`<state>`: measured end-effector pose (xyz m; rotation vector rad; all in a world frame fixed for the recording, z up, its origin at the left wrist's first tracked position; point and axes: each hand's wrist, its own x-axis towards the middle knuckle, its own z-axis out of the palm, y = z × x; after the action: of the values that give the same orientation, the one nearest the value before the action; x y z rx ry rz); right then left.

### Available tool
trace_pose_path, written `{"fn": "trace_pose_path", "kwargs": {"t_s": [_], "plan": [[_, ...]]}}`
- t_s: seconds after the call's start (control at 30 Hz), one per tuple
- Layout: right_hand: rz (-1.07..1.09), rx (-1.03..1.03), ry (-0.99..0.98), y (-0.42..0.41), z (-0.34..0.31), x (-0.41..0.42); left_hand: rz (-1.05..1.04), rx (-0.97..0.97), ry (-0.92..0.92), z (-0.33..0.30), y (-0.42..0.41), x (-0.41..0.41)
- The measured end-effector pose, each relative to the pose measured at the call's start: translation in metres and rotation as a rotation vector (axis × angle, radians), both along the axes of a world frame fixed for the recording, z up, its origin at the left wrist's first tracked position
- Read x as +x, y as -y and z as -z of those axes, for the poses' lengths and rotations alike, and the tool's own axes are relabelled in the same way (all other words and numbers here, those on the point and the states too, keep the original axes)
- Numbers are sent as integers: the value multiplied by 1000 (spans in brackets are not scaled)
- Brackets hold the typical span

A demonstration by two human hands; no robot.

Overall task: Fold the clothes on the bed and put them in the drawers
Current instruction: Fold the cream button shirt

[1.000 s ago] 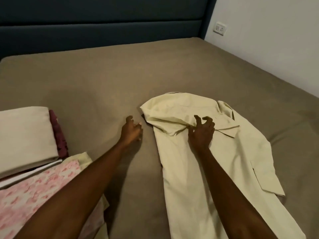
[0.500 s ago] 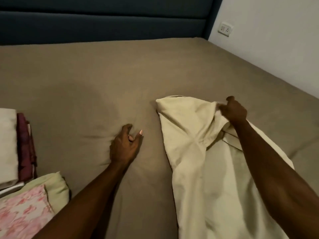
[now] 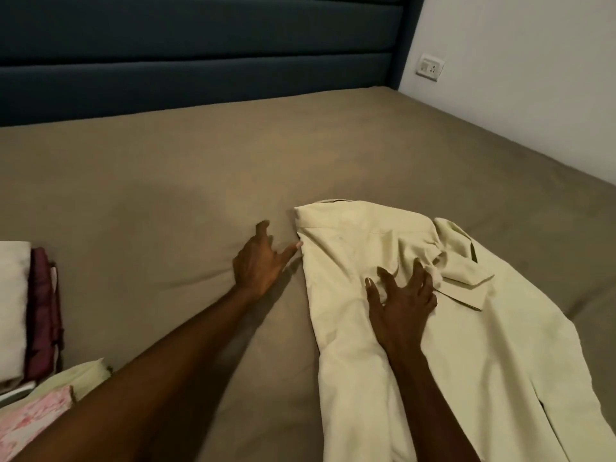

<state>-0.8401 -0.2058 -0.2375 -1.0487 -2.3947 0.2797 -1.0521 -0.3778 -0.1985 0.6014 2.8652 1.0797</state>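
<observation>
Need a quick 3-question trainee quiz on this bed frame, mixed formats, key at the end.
1. True or false: the right hand rests spread on the cream cotton shirt.
2. The left hand lies on: A) the dark blue padded headboard; B) the tan bedsheet; C) the pink floral cloth.
3. Fill in: the white wall socket is on the person's ____ side.

Key: 1 true; 2 B; 3 right.
</observation>
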Motion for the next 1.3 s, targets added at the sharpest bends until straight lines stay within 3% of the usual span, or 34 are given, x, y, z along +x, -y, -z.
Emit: {"fn": "trace_pose_path", "kwargs": {"t_s": [0.1,0.23,0.37,0.47,0.53,0.6,0.7,0.83,0.93,1.07,1.23,1.3], "plan": [[-25,-94,-212,-3,9,2,112,26,78,-4,-47,-25],[-82,-141,-518,-10,13,8,54,121,32,-11,-86,-61],[-90,-132,-612,-17,20,12,-23,-19,-1,-2,-93,-90],[-53,-163,-566,-16,25,9,-22,-48,94,12,-91,-89],[-12,-197,-560,-16,28,8,-55,34,189,6,-87,-73],[8,-236,-561,-17,27,7,-82,203,312,-10,-70,-36],[-6,-300,-535,-15,23,13,-25,602,611,-13,-25,54],[5,-413,-507,-14,-4,23,62,707,682,-1,58,169],[-95,-334,-484,18,-22,53,164,616,656,0,128,244],[-13,-438,-435,111,-37,130,347,324,401,5,163,302],[65,-613,-30,201,-55,230,275,255,355,5,158,331],[69,-784,41,212,-61,246,334,195,322,10,158,341]]}}
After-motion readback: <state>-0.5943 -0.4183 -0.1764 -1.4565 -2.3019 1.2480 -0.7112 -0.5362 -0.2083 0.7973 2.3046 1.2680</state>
